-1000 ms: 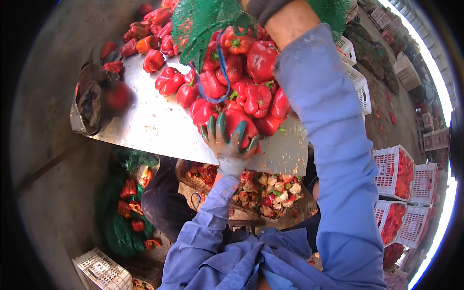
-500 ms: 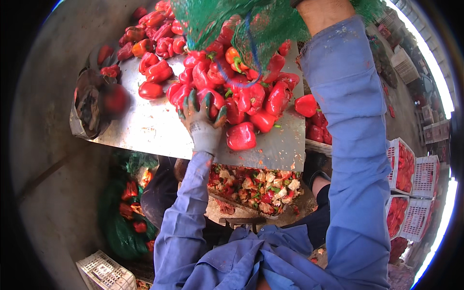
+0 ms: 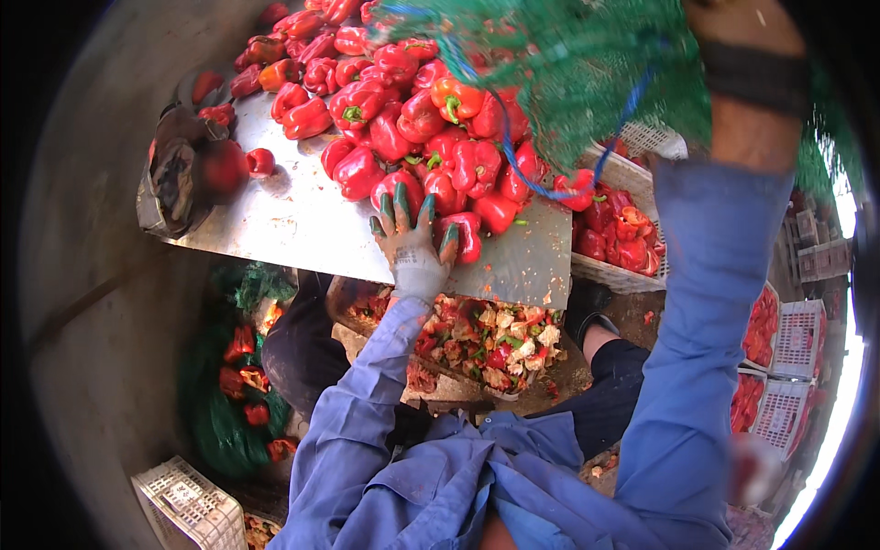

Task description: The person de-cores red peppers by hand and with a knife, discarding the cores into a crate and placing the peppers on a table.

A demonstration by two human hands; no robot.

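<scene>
My left hand [image 3: 414,246], in a grey glove with green fingertips, lies at the near side of a heap of red bell peppers [image 3: 394,137]. Its fingers are spread and touch the nearest peppers without wrapping round one. The peppers rest on a metal tabletop [image 3: 302,234]. A green mesh bag [image 3: 605,73] with a blue drawstring [image 3: 527,174] hangs blurred over the heap's right side, beside my raised right arm. Of my right hand [image 3: 742,23] only the part just past a dark wristband shows at the top edge; its fingers are out of sight.
A white crate [image 3: 632,275] of red peppers stands right of the table. Below the table edge sits a container of pepper cores and scraps [image 3: 513,344]. A crumpled bag [image 3: 174,183] is at the table's left end. Green netting with peppers [image 3: 225,422] lies lower left.
My right arm has swung right and the mesh bag has shifted right with it, uncovering more peppers. My left hand has moved slightly right and nearer; it stays spread against the heap.
</scene>
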